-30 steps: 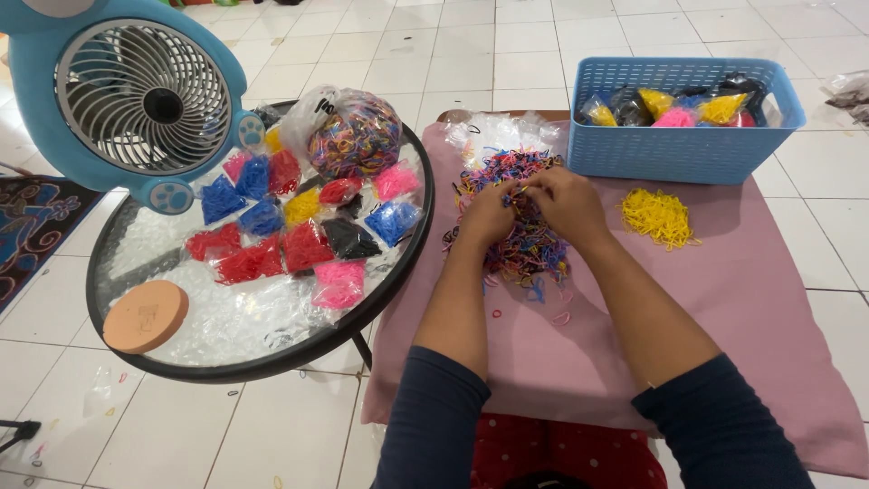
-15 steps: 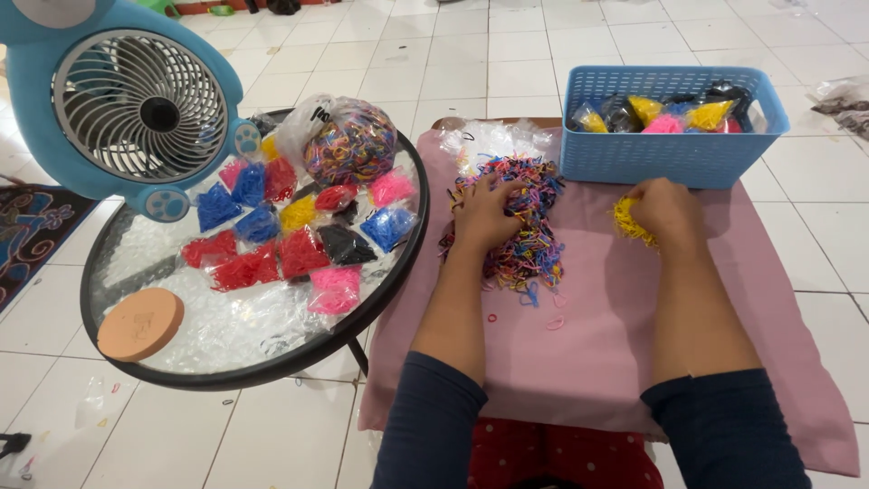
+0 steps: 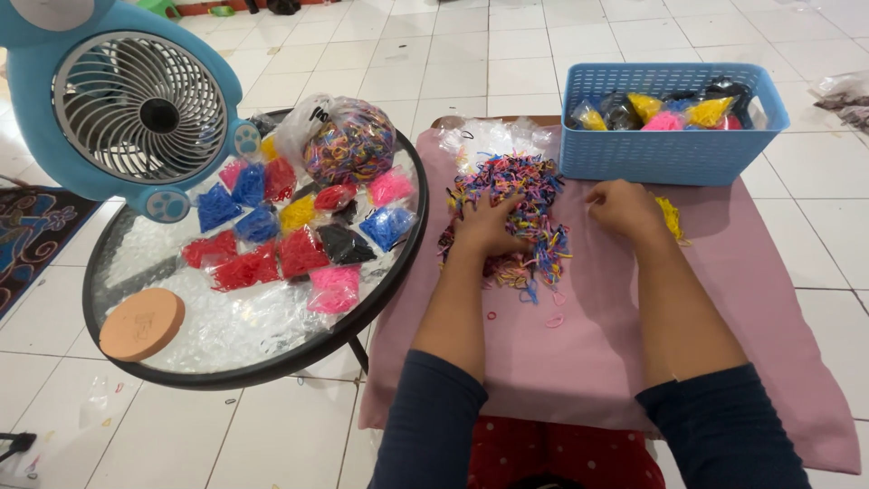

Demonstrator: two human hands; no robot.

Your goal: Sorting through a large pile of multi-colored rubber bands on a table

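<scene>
My left hand (image 3: pixel 489 226) lies palm down on a heap of small multicoloured rubber bands (image 3: pixel 529 190), its fingers spread into the bands. My right hand (image 3: pixel 620 206) hovers low over the pink cloth (image 3: pixel 579 362), between that heap and a small pile of yellow bands (image 3: pixel 672 217). Its fingers are curled under, and nothing shows in them. A few loose bands (image 3: pixel 554 321) lie on the cloth near my left forearm.
A blue plastic basket (image 3: pixel 661 156) holding filled packets stands behind my right hand. To the left a round glass table (image 3: pixel 272 367) carries coloured packets (image 3: pixel 244 265), a clear bag of mixed bands (image 3: pixel 353 140), an orange disc (image 3: pixel 142 323) and a blue fan (image 3: pixel 136 104). White tiled floor surrounds everything.
My right hand went from the mixed heap to the yellow pile, then drew back left toward the heap. My left hand stayed on the heap and flattened out.
</scene>
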